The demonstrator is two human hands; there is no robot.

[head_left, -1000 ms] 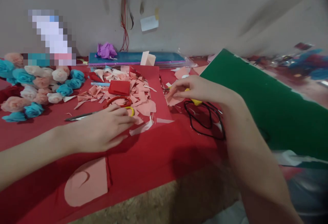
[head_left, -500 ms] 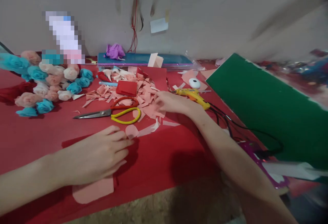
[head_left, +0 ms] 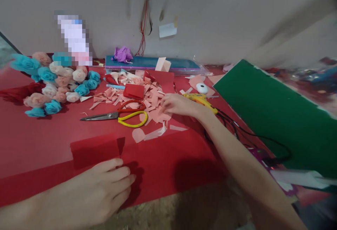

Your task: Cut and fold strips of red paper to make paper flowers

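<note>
My left hand (head_left: 105, 188) is low over the front edge of the red table, back up, fingers bent and slightly apart; anything under its palm is hidden. Just beyond it lies a folded red paper (head_left: 94, 149). My right hand (head_left: 177, 104) reaches into a heap of pink paper scraps (head_left: 155, 98), its fingers curled down at the scraps; what they pinch, if anything, is too small to make out. Scissors (head_left: 113, 116) with one red and one yellow handle lie left of my right hand. A yellow glue gun (head_left: 201, 100) rests just behind my right wrist.
Blue, pink and white paper roses (head_left: 55, 82) are at the left. A green board (head_left: 279, 117) leans over the right side, with black cables (head_left: 252, 131) beside it. A red box (head_left: 133, 91) sits on the scraps. Flat blue packs (head_left: 163, 63) lie along the wall.
My left hand has moved down toward the table edge, uncovering the folded red paper; the pink piece under it is no longer visible. My right hand stays at the scraps. The view has shifted slightly.
</note>
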